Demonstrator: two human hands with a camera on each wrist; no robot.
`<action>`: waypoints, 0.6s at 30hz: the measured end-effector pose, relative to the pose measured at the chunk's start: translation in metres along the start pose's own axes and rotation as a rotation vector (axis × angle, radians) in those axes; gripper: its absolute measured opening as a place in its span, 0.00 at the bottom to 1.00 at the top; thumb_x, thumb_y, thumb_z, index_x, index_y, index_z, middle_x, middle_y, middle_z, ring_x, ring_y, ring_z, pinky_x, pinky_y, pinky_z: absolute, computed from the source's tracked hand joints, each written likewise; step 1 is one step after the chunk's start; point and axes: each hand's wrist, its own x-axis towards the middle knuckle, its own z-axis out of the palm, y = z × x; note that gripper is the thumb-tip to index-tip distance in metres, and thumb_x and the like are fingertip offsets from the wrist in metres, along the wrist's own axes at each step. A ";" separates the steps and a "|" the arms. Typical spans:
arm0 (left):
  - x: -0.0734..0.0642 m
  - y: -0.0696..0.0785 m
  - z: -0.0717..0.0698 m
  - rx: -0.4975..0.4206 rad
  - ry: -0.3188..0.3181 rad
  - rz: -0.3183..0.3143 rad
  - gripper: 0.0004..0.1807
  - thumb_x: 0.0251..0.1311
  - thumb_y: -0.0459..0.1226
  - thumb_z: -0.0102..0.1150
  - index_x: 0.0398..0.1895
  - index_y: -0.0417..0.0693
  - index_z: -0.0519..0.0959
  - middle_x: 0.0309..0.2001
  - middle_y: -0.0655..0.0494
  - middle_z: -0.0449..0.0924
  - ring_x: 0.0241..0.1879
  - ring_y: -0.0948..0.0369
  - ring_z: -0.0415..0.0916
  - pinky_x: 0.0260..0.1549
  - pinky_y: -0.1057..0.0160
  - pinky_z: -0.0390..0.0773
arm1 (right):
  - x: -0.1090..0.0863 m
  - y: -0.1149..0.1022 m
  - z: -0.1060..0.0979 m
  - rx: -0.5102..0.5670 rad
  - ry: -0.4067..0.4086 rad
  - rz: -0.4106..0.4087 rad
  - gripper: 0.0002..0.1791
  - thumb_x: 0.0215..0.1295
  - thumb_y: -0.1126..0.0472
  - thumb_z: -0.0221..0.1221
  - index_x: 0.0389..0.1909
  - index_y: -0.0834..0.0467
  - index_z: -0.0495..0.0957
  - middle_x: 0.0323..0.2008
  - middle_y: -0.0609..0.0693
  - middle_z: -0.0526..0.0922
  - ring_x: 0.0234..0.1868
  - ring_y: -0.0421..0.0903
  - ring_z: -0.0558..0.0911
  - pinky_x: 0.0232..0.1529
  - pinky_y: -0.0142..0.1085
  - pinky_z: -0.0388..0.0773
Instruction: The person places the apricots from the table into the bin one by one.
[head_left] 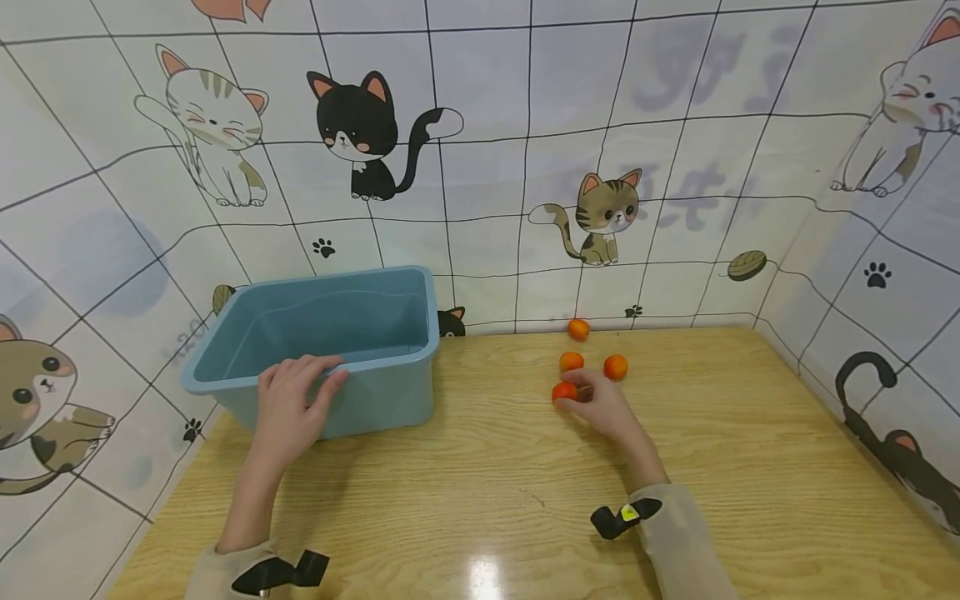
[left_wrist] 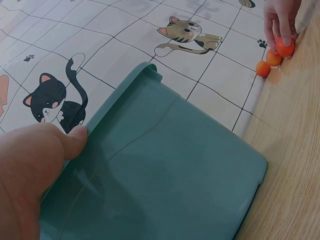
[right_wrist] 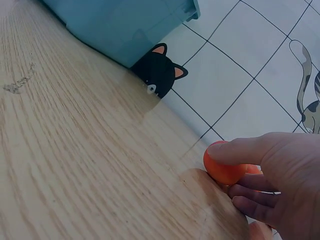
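My left hand (head_left: 294, 408) grips the front rim of a blue-green plastic bin (head_left: 382, 396), which stands upright at the left of the wooden table. In the left wrist view, the thumb (left_wrist: 76, 142) lies against the rim of the bin (left_wrist: 165, 165). Over to the right, my right hand (head_left: 603, 408) pinches a small round red-orange fruit (head_left: 564, 392) between thumb and fingers, at or just above the table. The right wrist view shows the thumb on top of this fruit (right_wrist: 225, 167). Close around that hand lie an orange fruit (head_left: 572, 361) and another orange fruit (head_left: 616, 367).
Another orange fruit (head_left: 578, 329) lies farther back, by the wall. A cloth or sheet printed with cats (head_left: 487, 183) rises behind the table (head_left: 480, 492) and along both sides. The bin's visible inside is bare.
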 end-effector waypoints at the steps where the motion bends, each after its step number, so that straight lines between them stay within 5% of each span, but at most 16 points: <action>1: 0.000 0.000 0.000 -0.001 0.000 -0.001 0.11 0.69 0.38 0.62 0.48 0.41 0.84 0.41 0.48 0.84 0.45 0.46 0.73 0.57 0.37 0.56 | 0.000 0.000 0.000 -0.001 0.001 0.000 0.25 0.61 0.62 0.71 0.58 0.67 0.78 0.49 0.59 0.83 0.45 0.54 0.81 0.50 0.46 0.76; 18: -0.001 0.003 -0.002 -0.011 -0.008 -0.013 0.10 0.69 0.37 0.62 0.48 0.42 0.85 0.41 0.49 0.84 0.46 0.47 0.73 0.57 0.37 0.56 | 0.000 0.001 0.004 0.026 0.039 0.039 0.26 0.60 0.60 0.72 0.57 0.64 0.79 0.48 0.58 0.83 0.43 0.52 0.81 0.48 0.44 0.78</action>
